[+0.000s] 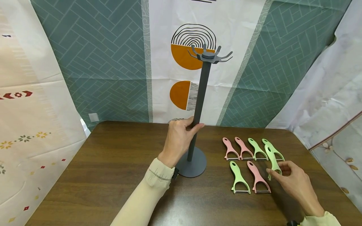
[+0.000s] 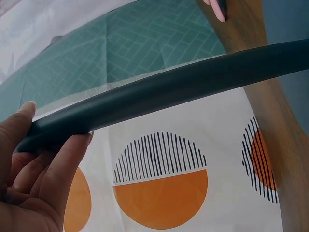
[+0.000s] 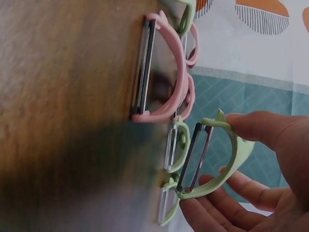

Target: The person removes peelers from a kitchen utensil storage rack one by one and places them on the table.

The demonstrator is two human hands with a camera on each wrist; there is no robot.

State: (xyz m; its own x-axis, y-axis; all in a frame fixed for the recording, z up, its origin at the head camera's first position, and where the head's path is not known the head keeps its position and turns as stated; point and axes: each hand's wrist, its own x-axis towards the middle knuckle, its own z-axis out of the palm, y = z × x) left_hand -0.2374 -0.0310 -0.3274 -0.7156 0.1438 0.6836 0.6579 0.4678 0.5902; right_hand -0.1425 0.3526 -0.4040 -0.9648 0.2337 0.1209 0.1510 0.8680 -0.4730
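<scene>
My left hand (image 1: pixel 177 139) grips the dark pole (image 1: pixel 202 94) of a tall stand, thumb on one side and fingers on the other. The stand rises upright, slightly tilted in view, from a round grey base (image 1: pixel 198 168), with several curved hooks (image 1: pixel 208 56) at its top. My right hand (image 1: pixel 297 185) pinches a light green peeler (image 3: pixel 227 179) by its blade end, raised off the table. Around it lie a green peeler (image 1: pixel 237 174) and a pink peeler (image 1: pixel 256 175) in the near row. Two pink peelers (image 1: pixel 242 147) and two green peelers (image 1: pixel 255 146) form the far row.
The brown wooden table (image 1: pixel 113 166) carries everything. Patterned cloth (image 1: pixel 113 62) hangs behind its far edge, with more pale cloth (image 1: pixel 325 103) along the right side and on the left. All the lying peelers are right of the stand.
</scene>
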